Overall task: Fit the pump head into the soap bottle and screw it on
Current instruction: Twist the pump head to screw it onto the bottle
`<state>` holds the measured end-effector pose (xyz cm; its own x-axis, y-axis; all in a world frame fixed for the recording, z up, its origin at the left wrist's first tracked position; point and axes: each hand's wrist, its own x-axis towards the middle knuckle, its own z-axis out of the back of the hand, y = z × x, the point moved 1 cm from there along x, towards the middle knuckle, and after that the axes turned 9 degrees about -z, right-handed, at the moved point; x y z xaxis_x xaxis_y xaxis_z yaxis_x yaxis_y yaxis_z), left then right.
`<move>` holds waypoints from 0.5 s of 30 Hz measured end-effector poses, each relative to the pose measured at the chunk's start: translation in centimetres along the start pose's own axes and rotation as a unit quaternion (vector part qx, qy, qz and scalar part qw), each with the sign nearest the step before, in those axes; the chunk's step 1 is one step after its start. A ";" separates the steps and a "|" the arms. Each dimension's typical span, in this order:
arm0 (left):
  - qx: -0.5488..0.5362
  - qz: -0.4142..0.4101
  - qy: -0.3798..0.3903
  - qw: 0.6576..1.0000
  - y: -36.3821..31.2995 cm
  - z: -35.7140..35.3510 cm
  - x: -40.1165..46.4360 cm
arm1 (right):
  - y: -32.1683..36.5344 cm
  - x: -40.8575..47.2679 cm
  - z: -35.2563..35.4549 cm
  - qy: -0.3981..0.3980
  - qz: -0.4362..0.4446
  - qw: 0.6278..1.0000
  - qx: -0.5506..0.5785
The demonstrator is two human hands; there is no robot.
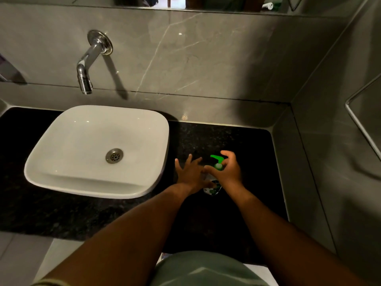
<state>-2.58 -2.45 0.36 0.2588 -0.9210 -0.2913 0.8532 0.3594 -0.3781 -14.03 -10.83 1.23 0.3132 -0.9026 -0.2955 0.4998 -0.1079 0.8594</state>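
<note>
A clear soap bottle (212,189) with a green and white label stands on the black counter (237,145), right of the basin. The green pump head (216,159) sits on the bottle's neck, its spout pointing up and left. My right hand (228,172) is curled around the pump collar, thumb and fingers pinching it. My left hand (190,174) rests against the bottle's left side with fingers spread; its thumb reaches onto the bottle body. Most of the bottle is hidden behind both hands.
A white square basin (61,172) with a metal drain sits to the left on the counter. A chrome tap (86,67) juts from the grey marble wall above it. A grey wall closes the counter on the right, with a metal rail (358,120).
</note>
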 end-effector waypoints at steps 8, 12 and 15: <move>-0.059 -0.009 0.008 0.998 1.2 0.0 0.3 | 0.3 2.0 3.0 0.308 0.035 0.945 -0.106; -0.070 -0.018 0.013 0.997 1.6 -0.1 0.3 | 1.4 1.7 3.5 0.372 0.049 0.921 -0.101; -0.070 -0.013 -0.002 0.997 1.7 -0.5 0.2 | 1.2 1.3 3.3 0.331 0.063 0.938 -0.083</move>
<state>-1.32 -1.97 -0.75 0.2397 -0.9305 -0.2768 0.7879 0.3531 -0.5045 -15.71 -13.50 3.23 0.7834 -0.4420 -0.4369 0.5262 0.0979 0.8447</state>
